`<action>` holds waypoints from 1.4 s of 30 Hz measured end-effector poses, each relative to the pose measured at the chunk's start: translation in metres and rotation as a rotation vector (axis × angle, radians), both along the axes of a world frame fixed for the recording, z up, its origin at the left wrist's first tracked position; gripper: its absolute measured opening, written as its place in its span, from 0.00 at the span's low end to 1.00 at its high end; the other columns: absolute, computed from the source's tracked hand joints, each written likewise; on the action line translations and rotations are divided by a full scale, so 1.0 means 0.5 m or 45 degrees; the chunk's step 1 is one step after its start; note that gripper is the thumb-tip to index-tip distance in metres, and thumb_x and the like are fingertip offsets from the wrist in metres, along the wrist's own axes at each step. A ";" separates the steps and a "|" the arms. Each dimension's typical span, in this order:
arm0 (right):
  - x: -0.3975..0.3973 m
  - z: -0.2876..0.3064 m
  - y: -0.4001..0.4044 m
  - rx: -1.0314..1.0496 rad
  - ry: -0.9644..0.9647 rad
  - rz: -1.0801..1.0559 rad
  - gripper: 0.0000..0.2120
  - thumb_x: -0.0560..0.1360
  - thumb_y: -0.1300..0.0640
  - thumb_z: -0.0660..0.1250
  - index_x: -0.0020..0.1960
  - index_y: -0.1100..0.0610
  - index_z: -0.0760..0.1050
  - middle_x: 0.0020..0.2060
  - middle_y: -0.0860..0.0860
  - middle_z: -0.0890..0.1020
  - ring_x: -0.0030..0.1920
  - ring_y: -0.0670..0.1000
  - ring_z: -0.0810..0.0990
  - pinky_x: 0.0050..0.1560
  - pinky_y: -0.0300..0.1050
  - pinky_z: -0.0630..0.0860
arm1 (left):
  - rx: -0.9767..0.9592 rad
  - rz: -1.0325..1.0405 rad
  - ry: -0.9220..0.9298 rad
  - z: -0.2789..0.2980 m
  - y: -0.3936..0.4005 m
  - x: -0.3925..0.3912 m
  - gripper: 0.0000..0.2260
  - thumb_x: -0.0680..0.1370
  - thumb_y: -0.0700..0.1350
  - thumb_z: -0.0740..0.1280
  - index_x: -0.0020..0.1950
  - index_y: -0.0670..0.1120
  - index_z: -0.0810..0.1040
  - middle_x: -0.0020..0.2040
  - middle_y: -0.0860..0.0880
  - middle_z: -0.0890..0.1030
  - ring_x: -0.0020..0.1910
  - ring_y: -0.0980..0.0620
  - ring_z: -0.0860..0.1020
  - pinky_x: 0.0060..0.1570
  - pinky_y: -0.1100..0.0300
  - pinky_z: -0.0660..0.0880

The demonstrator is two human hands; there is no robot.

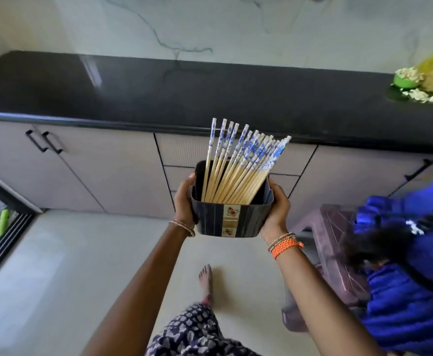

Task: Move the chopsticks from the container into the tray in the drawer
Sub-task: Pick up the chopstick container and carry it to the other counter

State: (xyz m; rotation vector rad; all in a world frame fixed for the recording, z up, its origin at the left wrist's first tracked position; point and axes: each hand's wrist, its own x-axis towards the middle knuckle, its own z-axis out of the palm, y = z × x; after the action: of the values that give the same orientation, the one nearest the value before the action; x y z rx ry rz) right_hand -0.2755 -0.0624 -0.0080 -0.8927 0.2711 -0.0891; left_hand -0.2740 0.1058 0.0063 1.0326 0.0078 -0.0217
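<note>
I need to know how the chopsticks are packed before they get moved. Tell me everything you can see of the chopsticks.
The chopsticks are a bundle of many thin sticks that look like pale wood or bamboo, with blue-and-white patterned upper ends. They stand tips down in the dark container, leaning to the right and fanning out, with their patterned ends well above its rim. Neither hand touches them: the left hand and right hand grip the container's sides.
</note>
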 end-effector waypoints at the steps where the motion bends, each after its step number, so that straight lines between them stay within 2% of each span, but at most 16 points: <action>1: 0.044 0.004 -0.005 0.021 0.003 -0.034 0.15 0.78 0.53 0.57 0.44 0.57 0.80 0.39 0.53 0.81 0.45 0.53 0.78 0.52 0.49 0.72 | -0.011 -0.020 0.004 0.003 -0.004 0.045 0.17 0.76 0.50 0.54 0.45 0.48 0.82 0.38 0.52 0.85 0.39 0.55 0.82 0.39 0.61 0.78; 3: 0.148 0.018 -0.017 0.048 0.011 -0.091 0.13 0.77 0.54 0.58 0.45 0.58 0.79 0.40 0.53 0.81 0.45 0.53 0.78 0.52 0.49 0.72 | 0.014 -0.115 0.041 0.016 -0.011 0.157 0.18 0.78 0.53 0.52 0.53 0.46 0.78 0.42 0.51 0.85 0.42 0.54 0.82 0.41 0.60 0.78; 5: 0.242 0.034 -0.035 0.051 -0.007 -0.129 0.13 0.75 0.53 0.58 0.41 0.55 0.80 0.36 0.50 0.82 0.41 0.50 0.80 0.46 0.44 0.74 | 0.037 -0.235 0.077 0.024 -0.018 0.264 0.21 0.79 0.56 0.50 0.57 0.46 0.76 0.46 0.51 0.85 0.45 0.53 0.83 0.40 0.61 0.79; 7: 0.329 0.055 -0.056 0.057 -0.010 -0.176 0.17 0.76 0.53 0.59 0.35 0.51 0.83 0.32 0.47 0.83 0.38 0.48 0.81 0.41 0.42 0.75 | 0.045 -0.301 0.068 0.040 -0.031 0.357 0.21 0.79 0.56 0.49 0.55 0.48 0.78 0.48 0.50 0.85 0.46 0.54 0.83 0.40 0.62 0.79; 9: 0.420 0.074 -0.077 0.086 0.011 -0.224 0.19 0.77 0.54 0.59 0.32 0.51 0.83 0.31 0.46 0.83 0.38 0.47 0.82 0.42 0.42 0.75 | 0.059 -0.269 0.064 0.058 -0.053 0.444 0.20 0.80 0.54 0.50 0.52 0.48 0.80 0.47 0.50 0.85 0.46 0.54 0.83 0.40 0.62 0.79; 13: 0.583 0.096 -0.113 0.073 0.015 -0.296 0.17 0.78 0.56 0.58 0.36 0.51 0.82 0.37 0.47 0.83 0.45 0.49 0.80 0.50 0.42 0.75 | 0.044 -0.153 0.143 0.077 -0.103 0.599 0.18 0.80 0.52 0.52 0.48 0.46 0.80 0.40 0.49 0.86 0.40 0.54 0.83 0.37 0.61 0.80; 18: 0.772 0.058 -0.160 0.097 0.061 -0.217 0.20 0.78 0.57 0.59 0.33 0.51 0.84 0.34 0.46 0.85 0.44 0.48 0.81 0.47 0.42 0.74 | 0.031 -0.005 0.295 0.045 -0.164 0.754 0.16 0.79 0.52 0.54 0.46 0.46 0.78 0.37 0.50 0.84 0.39 0.53 0.81 0.43 0.57 0.78; 21: 0.856 0.014 -0.167 0.102 0.108 -0.186 0.15 0.78 0.58 0.59 0.41 0.53 0.83 0.43 0.51 0.83 0.51 0.53 0.79 0.58 0.49 0.72 | 0.023 0.055 0.351 0.016 -0.174 0.828 0.15 0.78 0.52 0.55 0.44 0.46 0.78 0.41 0.48 0.80 0.40 0.51 0.79 0.44 0.55 0.76; 23: 0.903 -0.010 -0.167 0.113 0.117 -0.153 0.14 0.78 0.58 0.58 0.42 0.54 0.83 0.43 0.52 0.83 0.52 0.54 0.78 0.60 0.51 0.72 | -0.019 0.096 0.363 0.003 -0.175 0.875 0.16 0.78 0.51 0.56 0.41 0.47 0.80 0.39 0.49 0.81 0.39 0.52 0.79 0.40 0.58 0.77; 25: 0.941 -0.021 -0.167 0.135 0.113 -0.121 0.16 0.78 0.57 0.59 0.40 0.53 0.84 0.41 0.51 0.84 0.49 0.52 0.80 0.56 0.48 0.74 | -0.056 0.122 0.314 -0.006 -0.176 0.912 0.19 0.78 0.50 0.56 0.34 0.50 0.83 0.33 0.53 0.83 0.34 0.57 0.81 0.35 0.63 0.78; 29: 0.980 -0.033 -0.169 0.203 0.120 -0.049 0.18 0.75 0.53 0.60 0.34 0.52 0.84 0.33 0.48 0.84 0.40 0.48 0.82 0.46 0.43 0.75 | -0.003 0.133 0.213 -0.028 -0.174 0.946 0.18 0.77 0.51 0.55 0.35 0.51 0.82 0.33 0.54 0.83 0.34 0.57 0.80 0.36 0.62 0.78; 32: 0.983 -0.037 -0.170 0.203 0.138 -0.137 0.14 0.75 0.55 0.61 0.37 0.54 0.83 0.34 0.49 0.83 0.41 0.50 0.80 0.47 0.44 0.75 | -0.055 0.189 0.258 -0.036 -0.155 0.951 0.16 0.76 0.53 0.55 0.43 0.46 0.79 0.40 0.49 0.81 0.42 0.51 0.79 0.47 0.56 0.74; 35: 0.966 -0.028 -0.173 0.177 0.141 -0.245 0.11 0.77 0.57 0.59 0.43 0.58 0.79 0.35 0.50 0.83 0.45 0.53 0.79 0.49 0.44 0.75 | -0.047 0.224 0.325 -0.037 -0.124 0.938 0.21 0.79 0.54 0.51 0.54 0.42 0.76 0.48 0.47 0.79 0.54 0.46 0.75 0.60 0.50 0.68; 37: 0.937 -0.024 -0.175 0.038 0.179 -0.274 0.10 0.78 0.59 0.59 0.47 0.60 0.78 0.43 0.55 0.82 0.50 0.56 0.78 0.55 0.49 0.73 | 0.070 0.176 0.333 -0.036 -0.114 0.908 0.22 0.80 0.50 0.49 0.61 0.37 0.72 0.52 0.46 0.78 0.56 0.46 0.73 0.64 0.52 0.65; 39: 0.877 -0.024 -0.170 -0.212 0.188 -0.323 0.08 0.78 0.61 0.60 0.50 0.60 0.77 0.48 0.57 0.80 0.53 0.55 0.77 0.60 0.52 0.72 | 0.189 0.146 0.282 -0.034 -0.109 0.850 0.19 0.80 0.46 0.50 0.62 0.36 0.71 0.54 0.44 0.77 0.56 0.48 0.74 0.64 0.53 0.66; 42: 0.734 -0.029 -0.136 -0.699 0.115 -0.351 0.12 0.74 0.58 0.62 0.55 0.63 0.76 0.50 0.56 0.80 0.51 0.48 0.78 0.54 0.38 0.75 | 0.523 0.223 0.057 -0.056 -0.094 0.720 0.09 0.77 0.44 0.56 0.51 0.45 0.75 0.50 0.42 0.78 0.53 0.47 0.76 0.58 0.52 0.71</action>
State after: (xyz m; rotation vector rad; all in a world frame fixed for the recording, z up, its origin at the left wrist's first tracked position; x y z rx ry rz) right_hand 0.0913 -0.1302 -0.0226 -1.4026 0.4653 -0.3935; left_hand 0.0859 0.0587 -0.0219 1.4388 0.1490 0.1207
